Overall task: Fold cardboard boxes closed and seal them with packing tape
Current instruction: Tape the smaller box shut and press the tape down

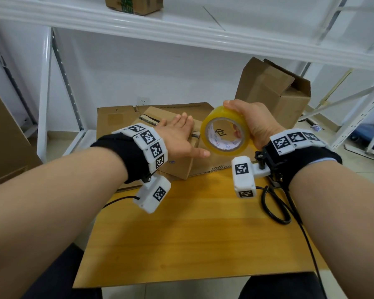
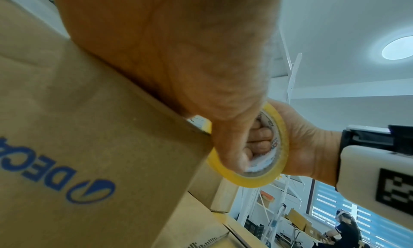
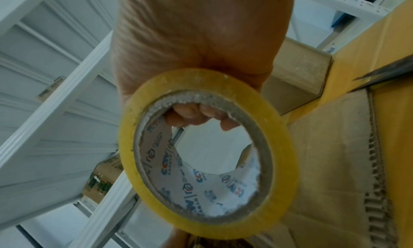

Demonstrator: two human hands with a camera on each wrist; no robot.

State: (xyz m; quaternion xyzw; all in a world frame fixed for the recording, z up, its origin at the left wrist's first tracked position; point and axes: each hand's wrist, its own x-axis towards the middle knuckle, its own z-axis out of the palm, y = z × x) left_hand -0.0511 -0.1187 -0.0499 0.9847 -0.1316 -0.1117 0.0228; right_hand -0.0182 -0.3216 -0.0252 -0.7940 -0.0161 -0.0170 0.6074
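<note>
My left hand [image 1: 177, 134] lies flat, fingers straight, on top of a small brown cardboard box [image 1: 179, 167] with blue print on its side [image 2: 89, 128]. The thumb reaches out to the lower edge of a yellow tape roll [image 1: 225, 131]. My right hand [image 1: 253, 121] grips that roll upright just right of the box, fingers [image 3: 192, 115] curled through the core and the thumb over the rim. The roll [image 3: 283, 163] fills the right wrist view. In the left wrist view, the roll [image 2: 245, 177] shows past my left palm [image 2: 167, 48].
The box sits on a flattened cardboard sheet [image 1: 117, 119] at the far end of a wooden table [image 1: 192, 234]. An open cardboard box [image 1: 274, 93] stands at the back right. White shelving [image 1: 181, 29] hangs overhead with another box [image 1: 134, 4]. Black cable loops [image 1: 274, 203] lie on the table's right.
</note>
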